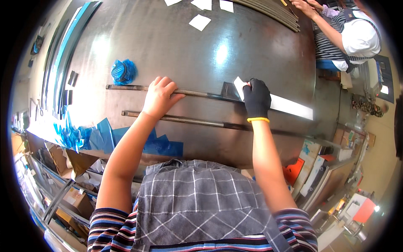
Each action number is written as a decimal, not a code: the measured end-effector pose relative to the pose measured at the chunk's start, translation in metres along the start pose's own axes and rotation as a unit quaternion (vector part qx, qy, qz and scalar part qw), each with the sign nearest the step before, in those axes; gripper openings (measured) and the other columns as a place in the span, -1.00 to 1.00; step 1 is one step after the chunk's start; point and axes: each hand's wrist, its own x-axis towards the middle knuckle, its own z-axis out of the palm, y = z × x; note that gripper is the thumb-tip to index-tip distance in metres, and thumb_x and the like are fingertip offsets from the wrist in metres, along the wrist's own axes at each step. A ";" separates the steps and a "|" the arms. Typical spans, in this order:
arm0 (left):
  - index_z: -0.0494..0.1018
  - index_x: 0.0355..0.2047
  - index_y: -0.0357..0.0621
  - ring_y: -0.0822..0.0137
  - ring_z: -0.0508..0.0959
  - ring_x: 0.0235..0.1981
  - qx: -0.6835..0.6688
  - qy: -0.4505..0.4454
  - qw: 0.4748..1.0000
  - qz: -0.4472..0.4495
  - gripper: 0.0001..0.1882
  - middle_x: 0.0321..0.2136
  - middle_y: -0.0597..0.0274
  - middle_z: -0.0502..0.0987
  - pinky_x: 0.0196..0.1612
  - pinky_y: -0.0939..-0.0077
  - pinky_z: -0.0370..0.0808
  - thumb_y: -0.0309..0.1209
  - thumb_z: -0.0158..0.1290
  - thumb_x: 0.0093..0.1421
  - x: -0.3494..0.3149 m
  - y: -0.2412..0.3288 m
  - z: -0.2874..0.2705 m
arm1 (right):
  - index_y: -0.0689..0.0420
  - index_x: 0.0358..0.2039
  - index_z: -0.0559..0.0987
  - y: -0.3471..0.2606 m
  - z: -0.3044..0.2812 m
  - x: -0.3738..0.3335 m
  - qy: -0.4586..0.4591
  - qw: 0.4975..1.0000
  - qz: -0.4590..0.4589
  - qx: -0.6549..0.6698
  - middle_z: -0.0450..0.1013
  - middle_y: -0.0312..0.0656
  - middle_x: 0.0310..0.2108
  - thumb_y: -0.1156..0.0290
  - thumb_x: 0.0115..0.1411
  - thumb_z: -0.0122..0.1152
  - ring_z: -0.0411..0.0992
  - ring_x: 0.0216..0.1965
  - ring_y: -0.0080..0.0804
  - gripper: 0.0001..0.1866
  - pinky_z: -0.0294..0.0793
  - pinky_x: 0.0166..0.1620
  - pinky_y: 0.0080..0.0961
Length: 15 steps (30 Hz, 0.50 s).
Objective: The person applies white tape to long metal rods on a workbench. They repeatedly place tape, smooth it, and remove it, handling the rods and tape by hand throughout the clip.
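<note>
My left hand (160, 97) is bare and lies curled over a long dark metal rod (193, 93), its thumb stretched along the near side. My right hand (257, 100), in a black glove with a yellow cuff, is closed on a white strip (291, 106) that runs out to the right from under it. One end of the strip sticks up beside the gloved fingers. A small dark flat piece (229, 90) sits against the rod just left of this hand. Nearer to me a second metal rod (184, 120) lies roughly parallel, passing below both wrists.
A blue plastic-wrapped roll (123, 72) and blue film scraps (161, 145) lie on the metal table (168, 50). White paper pieces (200, 22) and a bundle of rods (268, 13) are at the far side. Long strips (71, 46) lie left. A co-worker (344, 35) stands far right.
</note>
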 end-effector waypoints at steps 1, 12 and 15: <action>0.49 -0.44 -0.12 0.09 0.47 -0.27 0.001 0.005 1.000 0.003 -0.70 -0.38 0.24 0.49 -0.17 0.23 0.48 -0.35 0.39 -0.12 -0.001 -0.001 0.000 | 0.07 -0.33 0.58 -0.011 -0.008 -0.001 0.011 1.000 0.017 -0.007 0.54 -0.13 -0.26 0.17 0.14 0.25 0.52 -0.17 -0.09 -0.76 0.50 -0.16 -0.15; 0.52 -0.43 -0.14 0.09 0.48 -0.26 0.002 0.002 1.000 0.005 -0.72 -0.37 0.22 0.50 -0.15 0.24 0.49 -0.37 0.38 -0.11 0.001 -0.001 -0.002 | 0.23 0.05 0.40 -0.067 -0.003 0.000 0.198 0.966 -0.168 -0.002 0.26 0.08 0.13 0.06 0.06 0.34 0.13 0.20 0.19 -0.34 0.00 0.30 0.24; 0.52 -0.43 -0.14 0.09 0.48 -0.25 0.001 0.004 1.000 0.007 -0.72 -0.36 0.22 0.50 -0.15 0.24 0.49 -0.37 0.38 -0.11 0.000 -0.001 -0.002 | 0.25 0.05 0.39 -0.071 0.007 0.002 0.172 0.969 -0.177 -0.018 0.24 0.10 0.15 0.01 0.04 0.35 0.10 0.23 0.19 -0.29 -0.04 0.31 0.28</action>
